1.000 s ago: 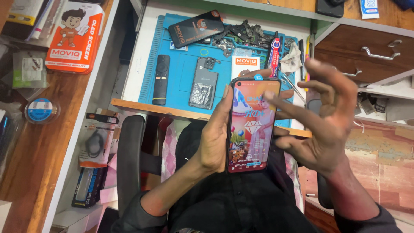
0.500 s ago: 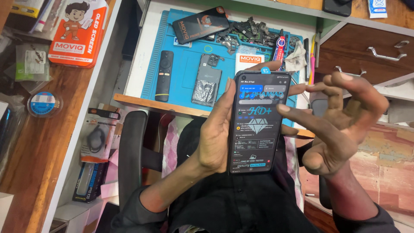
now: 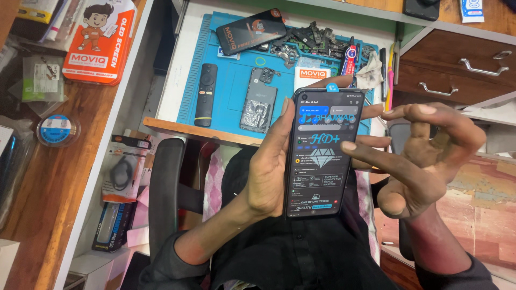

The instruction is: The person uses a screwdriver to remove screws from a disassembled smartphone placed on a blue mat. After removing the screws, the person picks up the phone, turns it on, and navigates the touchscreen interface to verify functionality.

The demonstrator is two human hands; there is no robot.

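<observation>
Left hand [image 3: 267,166] grips lit smartphone [image 3: 322,153] upright by edges; right hand [image 3: 424,156] spread, index fingertip on screen. Opened phone back [image 3: 258,107] lies untouched on blue mat [image 3: 231,80].

Black smartphone [image 3: 322,153], upright, lit dark screen, apparently showing a video

One head-worn camera looks steeply down, close over the lap, with the blue repair mat [image 3: 231,86] toward 12 o'clock

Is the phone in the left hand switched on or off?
On: the phone in the left hand shows a lit screen with graphics.
</observation>
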